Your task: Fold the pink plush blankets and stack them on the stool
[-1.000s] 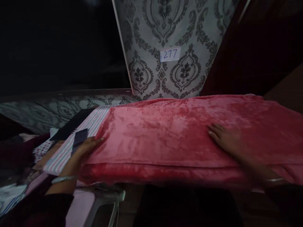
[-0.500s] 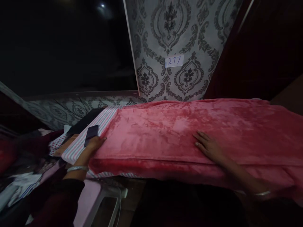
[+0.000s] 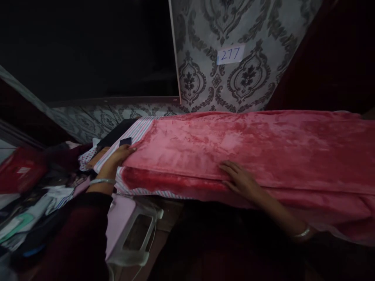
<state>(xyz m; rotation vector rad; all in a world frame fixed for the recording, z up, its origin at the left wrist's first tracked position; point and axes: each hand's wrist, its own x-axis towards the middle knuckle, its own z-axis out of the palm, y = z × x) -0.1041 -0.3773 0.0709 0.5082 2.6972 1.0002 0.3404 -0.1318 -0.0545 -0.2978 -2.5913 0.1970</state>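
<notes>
A red plush blanket (image 3: 193, 144), folded in layers, lies across a long surface over a striped cloth (image 3: 140, 127). My left hand (image 3: 121, 153) rests at the blanket's left edge, fingers extended and palm down; its fingertips are partly hard to make out in the dim light. Just beyond it a dark phone (image 3: 125, 141) lies on the striped cloth, partly covered from view by the hand. My right hand (image 3: 241, 180) lies with fingers apart on the blanket's front fold, near its middle. Each wrist wears a bangle.
A pale plastic stool (image 3: 121, 222) stands below the front edge at left. Clothes (image 3: 55, 199) and a red bag (image 3: 22, 169) are heaped at far left. A large dark screen (image 3: 96, 50) and a "277" label (image 3: 231, 54) are on the patterned wall behind.
My right hand has slid left and toward the blanket's front fold. My left hand stays at the left edge, now covering more of the phone. The camera view has shifted.
</notes>
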